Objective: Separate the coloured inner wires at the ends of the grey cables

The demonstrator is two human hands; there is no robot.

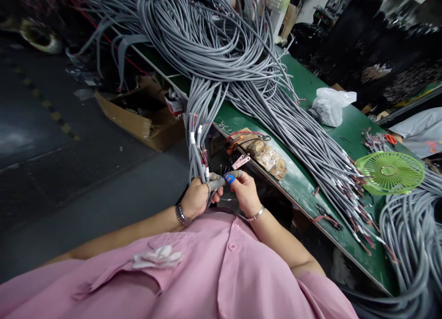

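Note:
Close to my body, my left hand (197, 197) is closed around several grey cables (195, 160) that hang over the table's edge. White sleeves and thin coloured wires show at their stripped ends. My right hand (244, 191) pinches at the fine wires of a cable end, right against the left fingertips. Taped coverings wrap some fingers, and one on the right hand is blue. The exact wire between the fingertips is too small to make out. A pink clip (241, 161) sits at the table edge just beyond the right hand.
A large heap of grey cable (207, 43) covers the green table (307, 77). Also on it are a taped block (267, 155), a green fan (390, 171), a white plastic bag (331, 106) and dark snips (328, 217). A cardboard box (138, 125) stands on the floor. Another person's sleeve (419, 130) shows at right.

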